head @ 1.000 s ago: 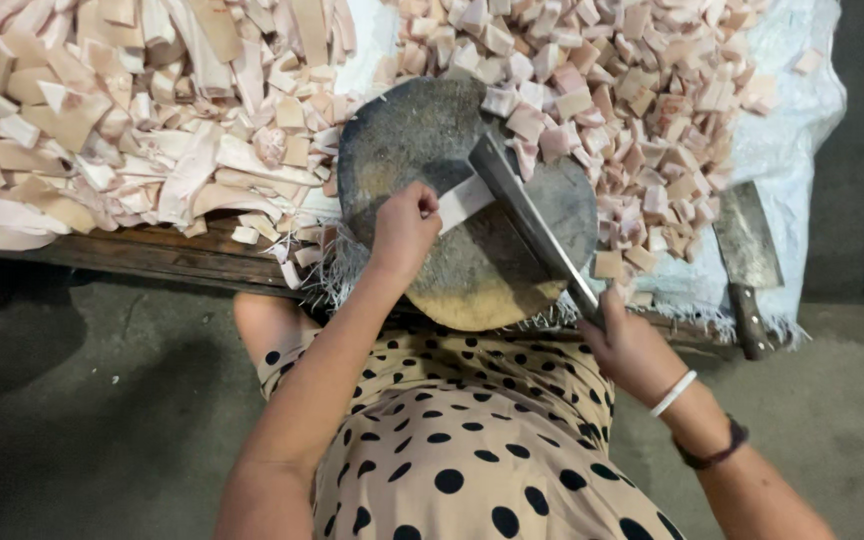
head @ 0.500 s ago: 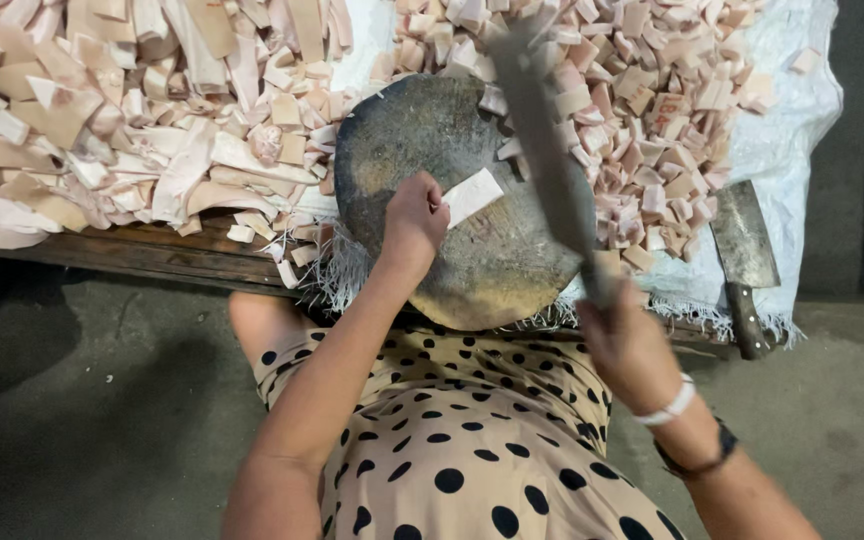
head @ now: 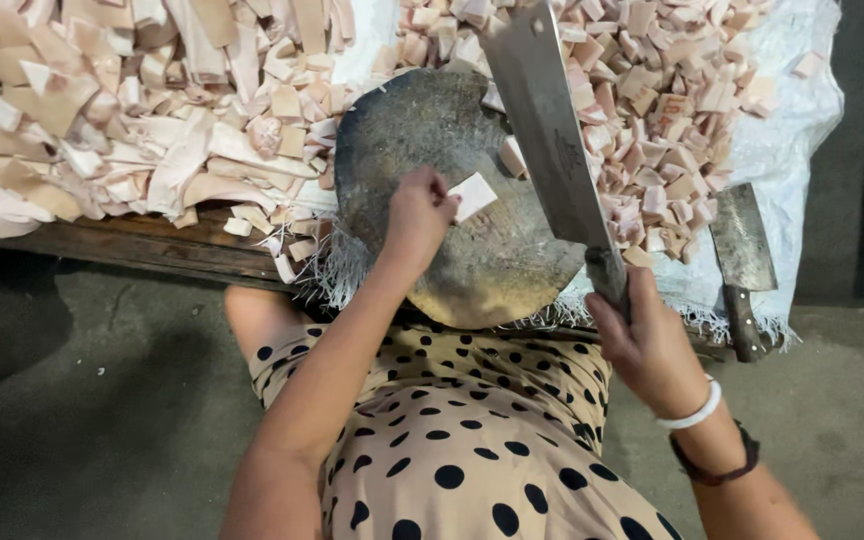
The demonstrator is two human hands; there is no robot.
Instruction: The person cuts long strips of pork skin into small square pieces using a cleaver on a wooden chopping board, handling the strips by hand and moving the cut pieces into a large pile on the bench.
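My left hand (head: 414,217) pinches a pale flat strip (head: 472,195) and holds it down on the round dark chopping block (head: 422,120). My right hand (head: 642,340) grips the handle of a long cleaver (head: 547,130), whose blade is raised above the block's right side, pointing away from me. The cleaver does not touch the strip.
Uncut pale strips (head: 102,120) are heaped left of the block on a wooden table (head: 152,250). Small cut pieces (head: 672,110) lie piled at the right on a white sack (head: 792,130). A second cleaver (head: 742,260) rests at the sack's right edge. Below is a dark floor (head: 82,400).
The cleaver has risen from lying on the block beside the strip to a raised position over the block's right side. My left hand has stayed on the strip.
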